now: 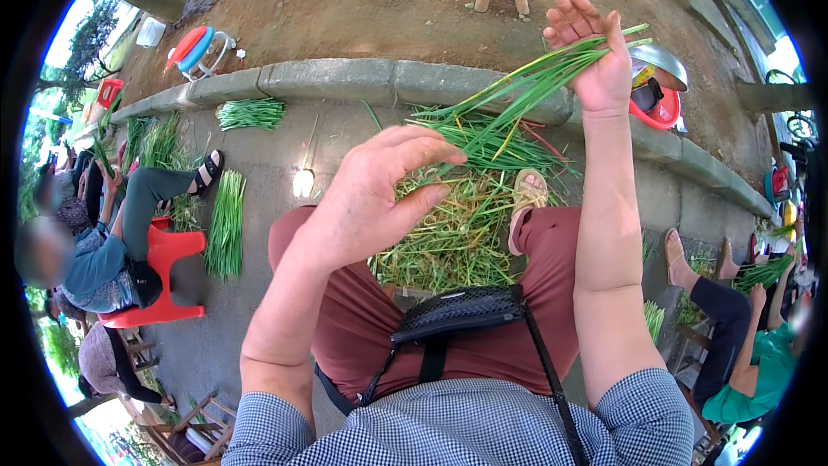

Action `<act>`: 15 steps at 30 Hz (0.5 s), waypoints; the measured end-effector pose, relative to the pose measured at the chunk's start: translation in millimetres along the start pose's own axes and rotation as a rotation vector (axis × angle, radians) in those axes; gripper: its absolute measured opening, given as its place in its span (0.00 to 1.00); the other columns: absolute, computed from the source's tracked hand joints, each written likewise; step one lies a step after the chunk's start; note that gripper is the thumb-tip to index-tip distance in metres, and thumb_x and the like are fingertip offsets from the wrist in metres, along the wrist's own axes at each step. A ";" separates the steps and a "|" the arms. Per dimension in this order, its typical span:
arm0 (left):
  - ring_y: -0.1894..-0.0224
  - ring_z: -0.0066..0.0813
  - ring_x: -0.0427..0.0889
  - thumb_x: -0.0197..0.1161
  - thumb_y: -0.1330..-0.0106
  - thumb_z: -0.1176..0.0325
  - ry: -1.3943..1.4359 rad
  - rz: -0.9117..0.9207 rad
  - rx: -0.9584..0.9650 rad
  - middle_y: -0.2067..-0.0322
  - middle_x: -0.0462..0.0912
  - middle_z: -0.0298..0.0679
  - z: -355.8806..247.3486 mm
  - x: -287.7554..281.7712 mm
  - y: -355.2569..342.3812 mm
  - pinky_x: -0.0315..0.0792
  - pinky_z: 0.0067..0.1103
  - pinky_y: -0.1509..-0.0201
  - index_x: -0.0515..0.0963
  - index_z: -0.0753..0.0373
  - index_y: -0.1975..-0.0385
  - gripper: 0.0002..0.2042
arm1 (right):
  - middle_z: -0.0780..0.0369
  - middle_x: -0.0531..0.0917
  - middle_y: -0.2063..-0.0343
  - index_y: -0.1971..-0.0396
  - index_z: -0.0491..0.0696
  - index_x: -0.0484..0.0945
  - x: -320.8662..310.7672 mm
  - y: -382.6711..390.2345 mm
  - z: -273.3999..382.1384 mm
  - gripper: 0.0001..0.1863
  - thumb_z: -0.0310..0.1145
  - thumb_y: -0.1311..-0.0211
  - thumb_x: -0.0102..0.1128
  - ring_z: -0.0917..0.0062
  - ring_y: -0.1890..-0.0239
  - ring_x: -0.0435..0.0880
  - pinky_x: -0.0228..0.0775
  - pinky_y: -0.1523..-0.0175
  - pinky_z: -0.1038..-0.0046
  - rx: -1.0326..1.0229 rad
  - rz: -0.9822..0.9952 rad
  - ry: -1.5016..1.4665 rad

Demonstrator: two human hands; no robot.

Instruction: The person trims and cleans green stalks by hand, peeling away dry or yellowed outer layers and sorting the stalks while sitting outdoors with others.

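A loose bunch of garlic chives (552,69) lies across the palm of my right hand (599,65), raised at the upper right. The thumb holds the chives while the other fingers stretch upward. Pale stem ends point right, and the green leaves hang down to the left. Nearer the middle is my left hand (379,181), its thumb and forefinger apart near the leaf tips, with nothing plainly held. Beneath the hanging leaves rests a pile of green chives (526,154). Between my feet spreads a heap of yellowish-green trimmings (448,242).
A stone curb (328,79) runs across ahead, with bare soil beyond. Sorted chive bundles (226,224) lie at left, by a red plastic stool (177,250) with a seated person. A red basin (662,108) sits past my right wrist. Another person in green (750,380) sits at right.
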State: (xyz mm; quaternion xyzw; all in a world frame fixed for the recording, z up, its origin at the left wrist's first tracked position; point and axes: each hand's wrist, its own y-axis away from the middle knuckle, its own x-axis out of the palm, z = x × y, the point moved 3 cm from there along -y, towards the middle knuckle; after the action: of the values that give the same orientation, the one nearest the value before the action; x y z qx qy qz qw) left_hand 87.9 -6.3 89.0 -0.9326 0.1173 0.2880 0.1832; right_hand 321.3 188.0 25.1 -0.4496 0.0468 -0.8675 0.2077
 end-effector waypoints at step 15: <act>0.57 0.39 0.73 0.55 0.58 0.80 -0.424 0.664 0.023 0.68 0.77 0.39 87.9 110.9 41.1 0.67 0.32 0.53 0.80 0.61 0.71 0.13 | 0.50 0.76 0.53 0.50 0.40 0.69 12.2 0.2 -10.2 0.30 0.52 0.32 0.33 0.62 0.52 0.76 0.68 0.49 0.64 0.018 0.093 0.081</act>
State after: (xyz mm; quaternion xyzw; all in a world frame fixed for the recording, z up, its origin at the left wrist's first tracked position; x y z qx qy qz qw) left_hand 120.6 -20.1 -54.0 -0.7615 0.3755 0.5166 0.1108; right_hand 306.9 181.9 28.3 -0.4095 0.0682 -0.8749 0.2497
